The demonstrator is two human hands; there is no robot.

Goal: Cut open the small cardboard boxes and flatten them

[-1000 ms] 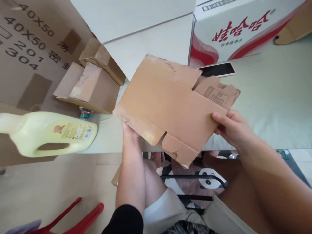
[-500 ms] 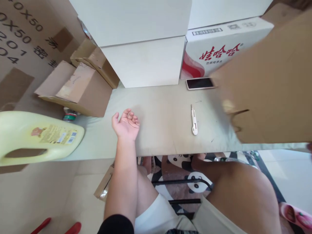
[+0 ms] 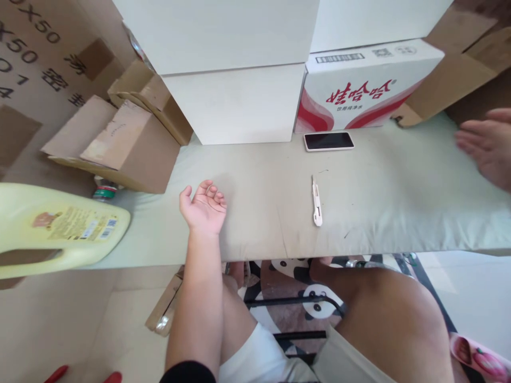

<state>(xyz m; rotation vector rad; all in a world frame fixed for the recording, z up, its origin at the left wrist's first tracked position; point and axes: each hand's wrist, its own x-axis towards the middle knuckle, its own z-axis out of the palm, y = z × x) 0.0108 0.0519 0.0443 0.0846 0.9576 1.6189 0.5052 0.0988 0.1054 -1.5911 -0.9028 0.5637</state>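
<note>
My left hand (image 3: 202,207) rests palm up on the pale green table (image 3: 379,207), fingers loosely curled, holding nothing. My right hand (image 3: 485,146) hovers at the far right edge with fingers spread and empty. A white utility knife (image 3: 316,202) lies on the table between the hands. A phone (image 3: 328,141) lies face up behind it. Brown flattened cardboard (image 3: 451,80) leans at the back right, just beyond my right hand.
A red-and-white drinks carton (image 3: 367,85) and white boxes (image 3: 235,101) stand at the back. Small brown boxes (image 3: 120,143) sit at the left, with a yellow jug (image 3: 56,229) lying on its side at the near left. My knees are under the table's front edge.
Both hands held a flattened cardboard piece a second ago. The left let go and dropped to the table; the right swung the cardboard off to the right and released it.
</note>
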